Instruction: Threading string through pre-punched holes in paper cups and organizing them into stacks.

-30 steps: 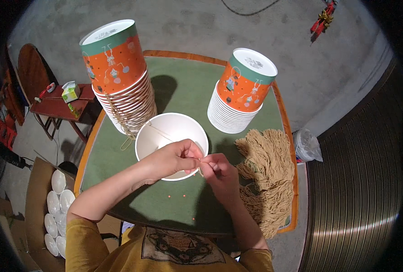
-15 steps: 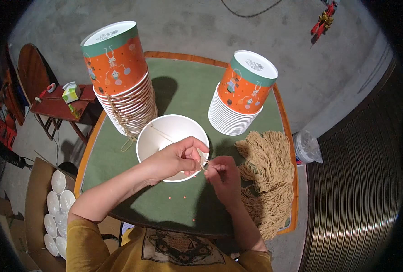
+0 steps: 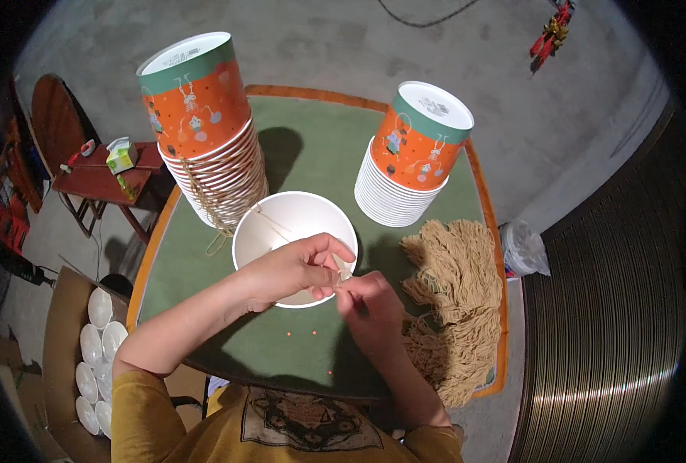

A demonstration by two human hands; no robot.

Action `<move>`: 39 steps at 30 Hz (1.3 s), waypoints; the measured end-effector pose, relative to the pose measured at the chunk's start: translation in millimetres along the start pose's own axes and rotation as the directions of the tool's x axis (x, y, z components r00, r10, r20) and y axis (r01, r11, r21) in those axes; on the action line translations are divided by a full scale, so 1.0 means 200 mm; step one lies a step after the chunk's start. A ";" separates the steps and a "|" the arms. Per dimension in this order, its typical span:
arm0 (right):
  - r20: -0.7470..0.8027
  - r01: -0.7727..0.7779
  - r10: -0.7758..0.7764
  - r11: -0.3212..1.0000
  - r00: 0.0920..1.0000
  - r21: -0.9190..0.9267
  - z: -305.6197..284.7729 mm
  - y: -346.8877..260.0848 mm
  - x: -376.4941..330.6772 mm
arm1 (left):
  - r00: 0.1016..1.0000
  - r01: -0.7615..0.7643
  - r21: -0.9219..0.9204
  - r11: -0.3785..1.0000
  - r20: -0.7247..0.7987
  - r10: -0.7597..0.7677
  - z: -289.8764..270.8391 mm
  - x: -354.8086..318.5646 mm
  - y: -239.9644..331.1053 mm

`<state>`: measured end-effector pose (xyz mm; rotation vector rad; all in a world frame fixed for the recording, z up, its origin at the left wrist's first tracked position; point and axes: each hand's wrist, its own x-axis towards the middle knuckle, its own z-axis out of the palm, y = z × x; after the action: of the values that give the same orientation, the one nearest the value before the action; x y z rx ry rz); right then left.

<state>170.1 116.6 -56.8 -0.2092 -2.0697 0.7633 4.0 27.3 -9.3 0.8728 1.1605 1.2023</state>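
Note:
In the middle of the table stands a white-lined paper bucket [image 3: 252,231], its mouth facing up toward me. A thin beige cord [image 3: 272,221] comes over its far rim and down inside. Above the bucket's near rim, my left hand [image 3: 300,268] pinches the pale cord between thumb and fingers. My right hand [image 3: 374,309] meets it from the right, its fingertips closed on the cord at the same spot. Fingers hide most of the piece between them. To the right lies a big bundle of beige cords [image 3: 462,309].
Behind the bucket, a tall upside-down stack of orange paper buckets [image 3: 196,108] has cords draped on its left side. A shorter stack [image 3: 420,147] stands right of it. All rest on a green-topped table [image 3: 320,139]. A carton [image 3: 61,332] of white cups is at lower left.
My right hand has moved slightly left and turned, closing up against my left fingertips. The left hand has stayed almost in place; the bucket has not moved.

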 end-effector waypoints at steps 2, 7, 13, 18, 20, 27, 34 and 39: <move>0.023 0.133 -0.131 0.976 0.991 -0.173 0.01 0.00 0.01 | 0.998 0.050 -0.046 0.998 -0.025 -0.051 0.00 0.00 0.01; 0.076 0.289 -0.280 0.891 0.957 -0.351 -0.04 -0.01 0.02 | 0.989 0.116 -0.133 0.984 -0.076 -0.127 0.03 -0.02 0.06; 0.197 0.390 -0.337 0.825 0.921 -0.410 -0.06 -0.03 0.02 | 0.988 0.110 -0.129 0.986 -0.095 -0.122 0.05 -0.03 0.06; 0.178 0.360 -0.315 0.860 0.932 -0.363 -0.06 0.00 0.01 | 0.994 -0.037 0.064 0.997 -0.099 0.043 0.04 -0.01 0.02; 0.213 0.308 -0.265 0.928 0.941 -0.210 -0.07 0.02 0.02 | 0.994 -0.031 0.076 0.997 -0.100 0.038 0.03 -0.01 0.01; 0.063 -0.215 0.208 0.963 0.976 0.162 -0.06 0.04 -0.03 | 0.996 -0.011 0.125 0.992 -0.082 0.022 0.04 -0.01 0.03; 0.164 -0.235 0.210 0.960 0.964 0.151 -0.09 0.03 0.03 | 0.998 -0.036 0.206 0.978 -0.045 0.046 0.05 -0.01 0.02; 0.220 -0.349 0.301 0.909 0.928 0.227 -0.08 0.03 0.06 | 0.999 -0.003 0.281 0.960 -0.046 0.016 0.05 -0.02 0.03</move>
<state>176.0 133.7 -45.8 -0.3549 -2.1002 1.2955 12.6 25.6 -0.8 1.0678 1.3906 1.0857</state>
